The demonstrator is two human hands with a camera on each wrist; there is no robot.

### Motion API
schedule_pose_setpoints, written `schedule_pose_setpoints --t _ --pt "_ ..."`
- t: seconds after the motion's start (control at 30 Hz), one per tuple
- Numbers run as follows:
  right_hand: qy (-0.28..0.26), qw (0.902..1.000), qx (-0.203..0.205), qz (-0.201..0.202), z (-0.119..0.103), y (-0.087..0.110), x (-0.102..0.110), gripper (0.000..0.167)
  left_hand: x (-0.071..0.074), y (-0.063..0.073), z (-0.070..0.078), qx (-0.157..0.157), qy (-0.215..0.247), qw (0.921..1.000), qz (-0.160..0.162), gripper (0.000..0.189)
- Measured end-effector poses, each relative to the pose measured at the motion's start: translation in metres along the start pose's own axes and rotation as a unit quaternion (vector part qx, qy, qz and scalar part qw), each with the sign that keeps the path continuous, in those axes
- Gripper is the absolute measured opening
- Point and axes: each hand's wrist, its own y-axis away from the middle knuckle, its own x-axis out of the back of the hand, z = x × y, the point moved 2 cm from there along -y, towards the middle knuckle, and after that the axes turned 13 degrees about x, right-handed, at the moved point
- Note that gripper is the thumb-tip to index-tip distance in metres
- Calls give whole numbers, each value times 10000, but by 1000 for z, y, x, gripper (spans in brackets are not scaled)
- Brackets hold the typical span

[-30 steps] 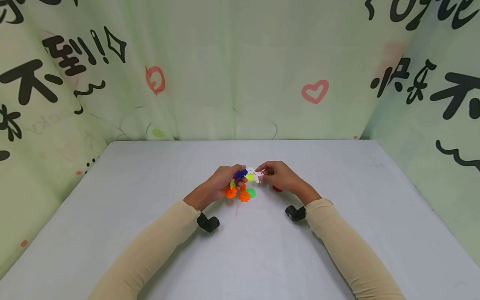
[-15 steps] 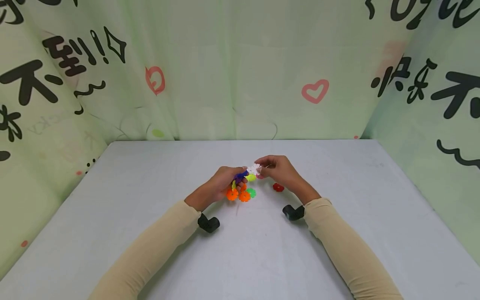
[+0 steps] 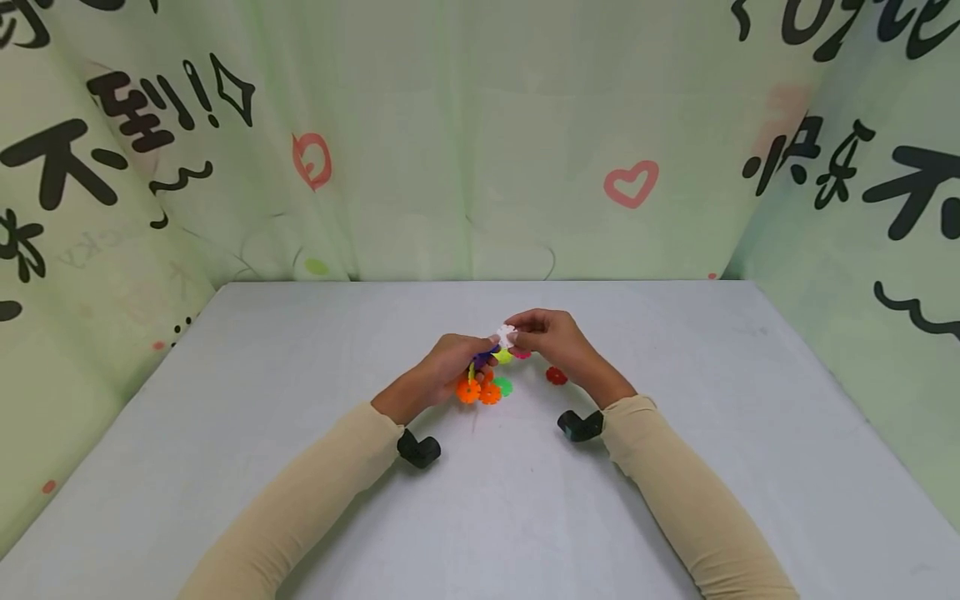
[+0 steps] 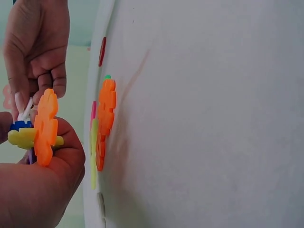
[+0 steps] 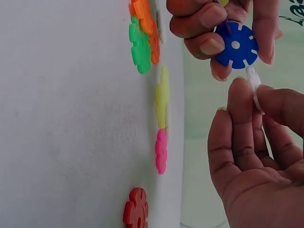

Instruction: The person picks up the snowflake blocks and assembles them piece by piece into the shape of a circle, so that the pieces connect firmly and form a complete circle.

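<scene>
My left hand (image 3: 450,362) grips a small cluster of joined notched plastic discs. In the right wrist view its blue disc (image 5: 243,53) faces the camera, with a purple disc (image 5: 224,23) slotted into it. A yellow disc (image 4: 21,137) and an upright orange disc (image 4: 46,128) belong to the same cluster in the left wrist view. Between thumb and fingertips, my right hand (image 3: 558,337) pinches a white disc (image 5: 253,83), seen nearly edge-on. Its upper end is right at the notched lower rim of the blue disc. Fingers partly hide the cluster.
Loose discs lie on the white table (image 3: 480,500) below the hands: orange (image 3: 490,392), green (image 3: 505,386), yellow-green (image 3: 502,357) and pink (image 3: 522,354). A red disc (image 3: 557,376) lies near the right wrist. Printed curtains (image 3: 480,150) surround the table's back and sides.
My right hand has moved left and slightly away from me, bringing the white disc up to the cluster. The red disc, earlier partly covered, now shows fully. My left hand has barely shifted.
</scene>
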Motion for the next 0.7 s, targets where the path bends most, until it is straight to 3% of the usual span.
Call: schedule_pose_setpoints --t 0.37,0.7 --pt "-171 9995 -192 183 -5 1 -3 29 0 -2 -1 -86 129 9998 107 46" --pt "-83 9999 -46 140 -6 3 -1 29 -2 -4 0 -240 229 9992 200 47"
